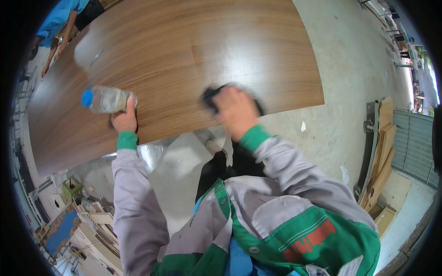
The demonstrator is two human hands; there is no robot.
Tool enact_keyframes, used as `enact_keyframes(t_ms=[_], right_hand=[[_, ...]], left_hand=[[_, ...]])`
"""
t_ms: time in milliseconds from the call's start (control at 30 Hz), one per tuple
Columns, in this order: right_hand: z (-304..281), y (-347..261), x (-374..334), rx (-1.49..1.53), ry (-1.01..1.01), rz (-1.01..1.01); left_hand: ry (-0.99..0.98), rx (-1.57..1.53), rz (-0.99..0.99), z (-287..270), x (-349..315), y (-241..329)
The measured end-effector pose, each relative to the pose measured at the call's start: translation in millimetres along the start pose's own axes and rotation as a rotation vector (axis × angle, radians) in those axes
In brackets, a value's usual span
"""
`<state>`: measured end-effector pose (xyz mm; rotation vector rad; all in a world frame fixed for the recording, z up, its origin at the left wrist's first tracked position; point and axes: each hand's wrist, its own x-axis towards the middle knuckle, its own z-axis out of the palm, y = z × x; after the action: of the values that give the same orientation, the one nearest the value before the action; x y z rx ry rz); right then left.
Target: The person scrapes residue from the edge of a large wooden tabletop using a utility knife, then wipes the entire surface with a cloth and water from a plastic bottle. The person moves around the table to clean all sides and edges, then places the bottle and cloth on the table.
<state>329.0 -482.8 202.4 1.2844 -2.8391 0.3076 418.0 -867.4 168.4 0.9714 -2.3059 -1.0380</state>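
Note:
A clear plastic bottle with a blue cap lies tilted on its side over the left part of a brown wood-grain tabletop, its cap pointing left. My left hand is closed around the bottle's base end, the thumb along its side. Near the table's front edge, my right hand presses down on a dark cloth, its fingers curled over it. Both the right hand and the cloth are blurred by motion. A wet-looking, glossy patch shows on the wood beyond the bottle.
At the far left corner, another person in a blue shirt has an arm by the table's edge. Flat boards lean in a stack on the right. Wood scraps lie at the lower left. Paper bits dot the concrete floor.

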Motion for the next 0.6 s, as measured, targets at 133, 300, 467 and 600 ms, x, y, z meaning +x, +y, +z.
enact_keyframes(t_ms=[133, 300, 467, 600], right_hand=[[-5, 191, -6, -0.426, 0.118, 0.677], [-16, 134, 147, -0.405, 0.057, 0.613], [13, -100, 169, 0.006, -0.119, -0.079], [57, -105, 51, 0.305, 0.329, 0.025]], left_hand=[[0.010, -0.142, 0.071, -35, -29, -42], [0.098, -0.023, -0.009, -22, -35, -42], [0.126, 0.254, -0.245, -36, -23, -75], [0.249, 0.338, -0.106, -43, -18, -91]])
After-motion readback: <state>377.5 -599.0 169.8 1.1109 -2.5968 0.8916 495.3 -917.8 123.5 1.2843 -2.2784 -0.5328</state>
